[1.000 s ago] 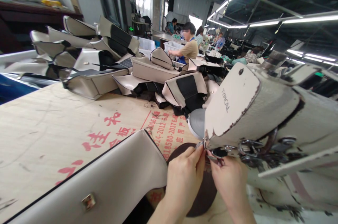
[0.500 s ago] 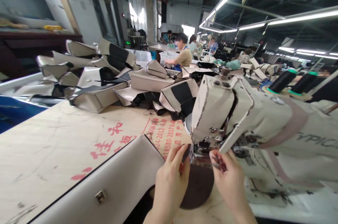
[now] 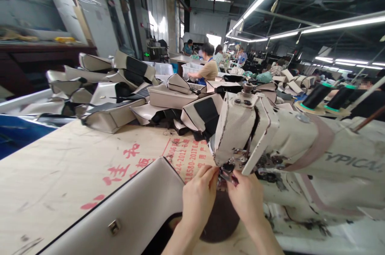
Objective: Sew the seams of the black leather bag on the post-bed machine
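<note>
Both hands meet under the needle area of a cream sewing machine (image 3: 252, 126). My left hand (image 3: 199, 195) is closed in a pinch just left of the presser foot; what its fingertips grip is too small to make out. My right hand (image 3: 245, 197) is closed on small metal snips (image 3: 231, 177), partly hidden by the fingers and pointing at the needle area. Below and between the wrists lies a dark brown rounded piece (image 3: 221, 221). A beige bag (image 3: 135, 203) with a square metal clasp (image 3: 114, 227) rests left of my left hand, its dark inside partly showing.
Beige and black bags (image 3: 168, 94) are heaped across the back of the wooden table (image 3: 69, 171), which bears red printed characters. Black thread cones (image 3: 317, 95) stand behind the machine. A co-worker (image 3: 207, 66) sits beyond the heap near white bins (image 3: 192, 68).
My right hand has moved left and inward, bringing the snips to the needle area beside my left fingertips. My left hand has shifted slightly right. The view has turned a little.
</note>
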A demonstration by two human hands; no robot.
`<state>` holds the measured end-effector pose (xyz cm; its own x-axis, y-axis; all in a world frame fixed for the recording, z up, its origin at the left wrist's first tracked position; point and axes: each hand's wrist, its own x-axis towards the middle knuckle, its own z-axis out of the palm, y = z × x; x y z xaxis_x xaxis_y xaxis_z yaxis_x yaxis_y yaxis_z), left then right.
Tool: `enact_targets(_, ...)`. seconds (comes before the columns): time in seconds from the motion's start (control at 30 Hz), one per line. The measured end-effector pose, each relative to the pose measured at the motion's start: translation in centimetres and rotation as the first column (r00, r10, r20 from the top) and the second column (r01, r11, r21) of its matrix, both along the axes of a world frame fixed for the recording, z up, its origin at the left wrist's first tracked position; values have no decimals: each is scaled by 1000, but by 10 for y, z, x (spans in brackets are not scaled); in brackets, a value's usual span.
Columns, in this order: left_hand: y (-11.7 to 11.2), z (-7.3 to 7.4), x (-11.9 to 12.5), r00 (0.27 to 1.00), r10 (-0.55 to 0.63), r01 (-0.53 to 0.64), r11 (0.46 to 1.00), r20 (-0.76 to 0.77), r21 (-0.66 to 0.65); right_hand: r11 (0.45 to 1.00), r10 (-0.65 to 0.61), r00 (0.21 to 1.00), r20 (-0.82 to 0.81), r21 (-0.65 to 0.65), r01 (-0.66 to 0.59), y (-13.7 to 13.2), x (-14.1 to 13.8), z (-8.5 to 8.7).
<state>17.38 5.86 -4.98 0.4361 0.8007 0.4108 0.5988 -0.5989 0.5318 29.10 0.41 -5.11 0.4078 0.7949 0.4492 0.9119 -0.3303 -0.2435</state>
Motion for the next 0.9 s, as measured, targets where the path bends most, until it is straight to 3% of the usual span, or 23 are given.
enact_targets(0.2,-2,-2,-3,997,22,-22,1000,68,-2,1000,-2,999,52,12,1,1,0,-1)
enact_targets(0.7,5,3,-2,991,-15,32,992,-135,120,997,27,995,92,71,-34,6,-5,0)
enact_targets(0.8,3,5,-7,994,-2,14,994,-106,109,989,55,998,39,133,-60,2,-2,-5)
enact_targets(0.9,-6,3,-18,999,44,-42,990,-16,132,969,153,976,-156,217,-117,-17,4,-8)
